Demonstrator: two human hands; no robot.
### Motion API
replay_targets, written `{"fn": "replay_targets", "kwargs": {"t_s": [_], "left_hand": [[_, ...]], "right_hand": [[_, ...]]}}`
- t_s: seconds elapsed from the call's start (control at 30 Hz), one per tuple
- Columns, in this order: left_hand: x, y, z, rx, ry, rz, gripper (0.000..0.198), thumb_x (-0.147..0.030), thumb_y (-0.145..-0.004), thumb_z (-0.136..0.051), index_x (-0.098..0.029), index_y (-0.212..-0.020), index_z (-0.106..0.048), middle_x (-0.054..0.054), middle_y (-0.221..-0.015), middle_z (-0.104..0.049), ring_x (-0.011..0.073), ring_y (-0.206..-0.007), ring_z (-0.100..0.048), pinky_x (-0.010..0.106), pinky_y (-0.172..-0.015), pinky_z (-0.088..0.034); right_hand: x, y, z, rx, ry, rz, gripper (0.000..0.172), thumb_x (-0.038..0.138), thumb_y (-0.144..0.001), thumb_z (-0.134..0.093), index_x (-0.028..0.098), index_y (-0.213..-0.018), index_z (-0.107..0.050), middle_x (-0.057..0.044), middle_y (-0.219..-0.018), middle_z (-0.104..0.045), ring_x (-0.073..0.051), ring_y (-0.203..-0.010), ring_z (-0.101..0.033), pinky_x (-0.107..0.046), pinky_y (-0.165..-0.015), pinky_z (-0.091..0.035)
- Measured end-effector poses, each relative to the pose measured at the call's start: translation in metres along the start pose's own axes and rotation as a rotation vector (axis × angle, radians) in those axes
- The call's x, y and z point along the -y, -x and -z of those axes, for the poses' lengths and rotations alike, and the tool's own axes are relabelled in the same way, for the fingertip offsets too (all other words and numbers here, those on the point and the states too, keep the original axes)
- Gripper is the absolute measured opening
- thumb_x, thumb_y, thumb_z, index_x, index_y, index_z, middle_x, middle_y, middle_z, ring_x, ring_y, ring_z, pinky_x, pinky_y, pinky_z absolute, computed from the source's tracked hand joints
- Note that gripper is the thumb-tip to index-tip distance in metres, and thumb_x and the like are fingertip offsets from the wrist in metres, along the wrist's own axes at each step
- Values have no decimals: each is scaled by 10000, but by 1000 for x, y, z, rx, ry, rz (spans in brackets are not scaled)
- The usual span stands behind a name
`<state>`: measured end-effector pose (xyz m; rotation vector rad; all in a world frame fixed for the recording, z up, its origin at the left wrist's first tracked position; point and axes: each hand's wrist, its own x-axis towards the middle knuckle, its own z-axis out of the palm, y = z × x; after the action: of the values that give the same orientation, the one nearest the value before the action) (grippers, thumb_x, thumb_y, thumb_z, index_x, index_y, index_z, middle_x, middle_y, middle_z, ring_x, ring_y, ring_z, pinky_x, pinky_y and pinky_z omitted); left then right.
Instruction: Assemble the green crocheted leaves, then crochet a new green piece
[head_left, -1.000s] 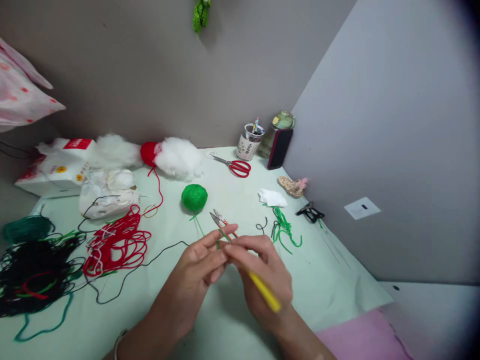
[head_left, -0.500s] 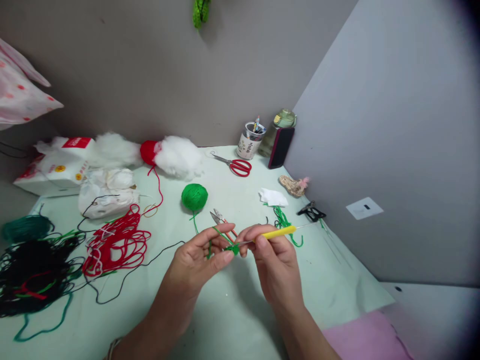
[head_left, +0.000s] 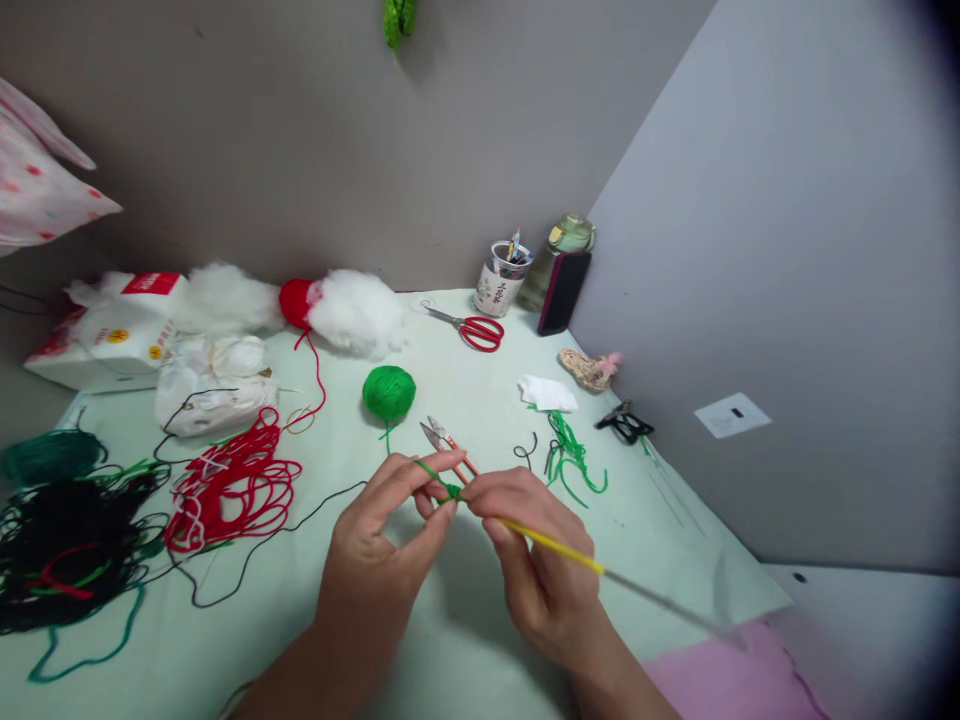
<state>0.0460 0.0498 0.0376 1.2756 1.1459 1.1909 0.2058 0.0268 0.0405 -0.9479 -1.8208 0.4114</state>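
Observation:
Between the fingertips of my left hand point(head_left: 386, 540) is a small piece of green crochet point(head_left: 452, 492), with green yarn running over the index finger. My right hand point(head_left: 540, 560) grips a crochet hook point(head_left: 562, 548) with a yellow handle, its metal shaft pointing down to the right and blurred. Fingers of the right hand reach to the green piece too, hiding the hook's working end. Just beyond my hands lie thread snips point(head_left: 448, 443) with orange handles. Behind them sits a green yarn ball point(head_left: 389, 393), whose strand leads toward my left hand.
Left are tangled red cord point(head_left: 236, 490), black yarn point(head_left: 67, 540) and a white box point(head_left: 112, 330). White stuffing point(head_left: 356, 312) lies at the back. Red-handled scissors point(head_left: 472, 328), a pen cup point(head_left: 501, 280), a phone point(head_left: 564, 293) and green yarn scraps point(head_left: 571, 455) are toward the right.
The crochet hook has swung so its far end now points down to the right rather than nearly level. The green piece and my left fingers have shifted slightly left.

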Motion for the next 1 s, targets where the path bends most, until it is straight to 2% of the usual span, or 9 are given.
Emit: {"fn": "replay_targets", "kwargs": {"t_s": [0.13, 0.3, 0.43, 0.53, 0.6, 0.67, 0.77, 0.9, 1.0], "left_hand": [[-1, -1, 0, -6, 93, 166, 393, -247, -817, -746, -295, -1206, -742, -19, -835, -653, 147, -788, -595, 258, -790, -483], [0, -2, 2, 7, 134, 208, 397, -296, -784, -801, -291, -1178, -752, -23, -816, -647, 142, -796, -581, 248, -815, -465], [-1, 1, 0, 8, 145, 222, 398, -265, -788, -807, -298, -1180, -748, -19, -855, -655, 137, -819, -578, 230, -808, -461], [-4, 2, -3, 56, 326, 324, 468, -281, -806, -802, -294, -1263, -702, -23, -868, -640, 99, -719, -539, 188, -663, -439], [-6, 2, -3, 148, 512, 446, 492, -309, -819, -796, -272, -1297, -682, -47, -770, -601, 52, -554, -409, 164, -526, -353], [-9, -1, -1, 222, 640, 544, 498, -308, -819, -800, -225, -1296, -687, -91, -585, -490, 45, -485, -286, 156, -530, -352], [-13, -4, 4, 214, 684, 557, 466, -258, -806, -806, -185, -1257, -715, -125, -454, -347, 64, -502, -294, 194, -744, -454], [-11, -5, 5, 208, 591, 493, 407, -269, -807, -797, -235, -1209, -743, -51, -677, -577, 64, -552, -332, 186, -604, -375], [-7, -1, 1, 213, 519, 449, 388, -309, -807, -805, -274, -1190, -753, -8, -874, -638, 87, -666, -426, 200, -573, -336]], "right_hand": [[1, 1, -4, -49, 256, 163, 312, -6, -903, -534, 189, -1118, -648, -121, -1015, -723, -205, -902, -672, -324, -711, -567], [3, -1, -3, -133, 82, 87, 299, 42, -948, -492, 214, -1130, -656, -106, -954, -722, -213, -888, -706, -344, -701, -595], [2, -1, -5, -154, 93, 80, 321, 41, -945, -504, 225, -1151, -667, -92, -958, -729, -208, -887, -713, -340, -704, -603], [1, 4, -7, -103, 294, 85, 361, 50, -921, -591, 272, -1186, -693, -81, -1008, -726, -211, -914, -716, -337, -747, -606], [0, 6, -8, -90, 336, 95, 375, 67, -903, -643, 298, -1190, -713, -73, -1017, -725, -225, -945, -714, -342, -776, -600], [0, 6, -8, -148, 197, 49, 348, 81, -926, -612, 293, -1179, -721, -67, -1004, -726, -223, -939, -703, -349, -778, -589], [-2, 1, -6, -292, -152, -129, 282, 105, -985, -525, 259, -1086, -738, -49, -907, -712, -189, -847, -664, -334, -730, -562], [-7, -6, -9, -297, -501, -288, 214, 202, -1010, -552, 251, -988, -759, -45, -892, -710, -184, -835, -661, -336, -733, -552], [-7, -6, -12, -229, -469, -298, 207, 192, -1002, -578, 266, -1022, -770, -49, -965, -750, -200, -951, -683, -359, -832, -547]]}}
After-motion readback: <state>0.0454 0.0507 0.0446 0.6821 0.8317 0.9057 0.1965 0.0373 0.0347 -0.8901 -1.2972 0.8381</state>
